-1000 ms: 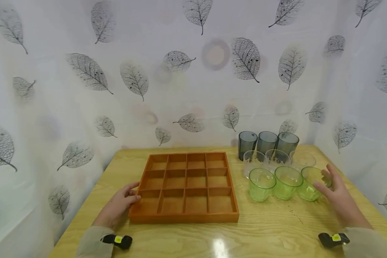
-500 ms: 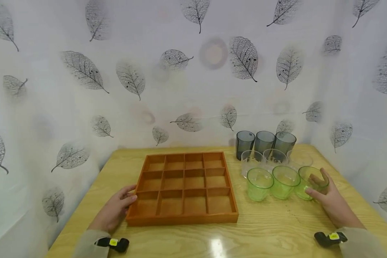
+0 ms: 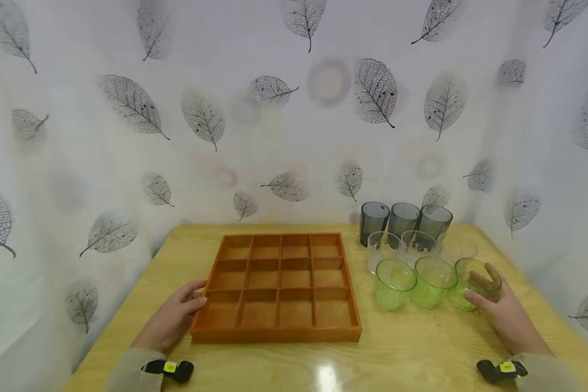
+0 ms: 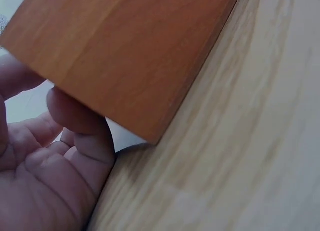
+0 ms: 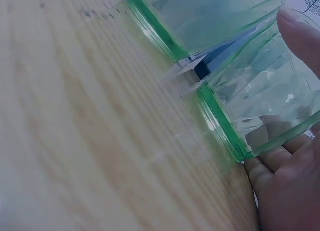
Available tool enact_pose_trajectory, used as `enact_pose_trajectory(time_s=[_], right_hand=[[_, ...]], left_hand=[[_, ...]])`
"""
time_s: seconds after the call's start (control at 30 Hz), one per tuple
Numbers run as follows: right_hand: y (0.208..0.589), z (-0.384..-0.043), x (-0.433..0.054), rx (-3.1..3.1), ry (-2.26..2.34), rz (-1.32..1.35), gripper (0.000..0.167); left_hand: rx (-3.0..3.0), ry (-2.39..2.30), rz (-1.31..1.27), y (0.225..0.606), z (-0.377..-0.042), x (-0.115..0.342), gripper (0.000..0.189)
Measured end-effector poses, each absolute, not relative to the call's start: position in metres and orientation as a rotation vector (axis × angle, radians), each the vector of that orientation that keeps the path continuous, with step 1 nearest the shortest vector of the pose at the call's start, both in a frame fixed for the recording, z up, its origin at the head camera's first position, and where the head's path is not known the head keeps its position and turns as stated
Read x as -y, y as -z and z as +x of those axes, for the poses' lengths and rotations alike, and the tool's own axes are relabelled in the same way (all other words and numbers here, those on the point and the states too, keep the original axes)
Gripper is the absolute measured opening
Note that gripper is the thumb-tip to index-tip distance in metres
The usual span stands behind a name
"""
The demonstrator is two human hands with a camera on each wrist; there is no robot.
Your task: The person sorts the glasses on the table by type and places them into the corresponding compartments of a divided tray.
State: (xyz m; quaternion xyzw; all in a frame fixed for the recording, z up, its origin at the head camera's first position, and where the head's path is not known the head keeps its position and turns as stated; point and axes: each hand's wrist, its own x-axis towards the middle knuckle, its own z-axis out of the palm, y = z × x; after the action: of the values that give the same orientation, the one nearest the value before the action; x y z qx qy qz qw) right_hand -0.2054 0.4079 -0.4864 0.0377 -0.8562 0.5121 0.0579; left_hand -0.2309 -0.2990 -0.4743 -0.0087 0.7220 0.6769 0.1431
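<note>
In the head view my right hand (image 3: 507, 313) grips the rightmost of three green glasses (image 3: 463, 296), thumb on the near side and fingers round the far right. The right wrist view shows this green glass (image 5: 265, 106) with its base at the tabletop, my thumb (image 5: 300, 33) by its rim. My left hand (image 3: 176, 313) touches the left side of an orange-brown wooden compartment tray (image 3: 279, 335). Up close in the left wrist view, its fingertips (image 4: 75, 111) lie against the wooden tray wall (image 4: 135, 66).
Left of the gripped glass stand two more green glasses, a middle one (image 3: 431, 286) and a left one (image 3: 392, 288). Behind them are clear glasses (image 3: 383, 253), then dark grey glasses (image 3: 374, 223). All stand on a light wooden table (image 3: 255, 370) before a leaf-print curtain (image 3: 284, 130).
My right hand has closed in on the rightmost green glass, its thumb and fingers now around it. The left hand stays by the tray. The head view shifts slightly.
</note>
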Motion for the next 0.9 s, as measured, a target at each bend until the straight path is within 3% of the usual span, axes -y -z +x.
enact_pose_trajectory(time_s=[0.9], right_hand=[[0.468, -0.192, -0.406, 2.585, -1.322, 0.018, 0.083]], left_hand=[[-2.075, -1.986, 0.002, 0.476, -0.228, 0.298, 0.063]])
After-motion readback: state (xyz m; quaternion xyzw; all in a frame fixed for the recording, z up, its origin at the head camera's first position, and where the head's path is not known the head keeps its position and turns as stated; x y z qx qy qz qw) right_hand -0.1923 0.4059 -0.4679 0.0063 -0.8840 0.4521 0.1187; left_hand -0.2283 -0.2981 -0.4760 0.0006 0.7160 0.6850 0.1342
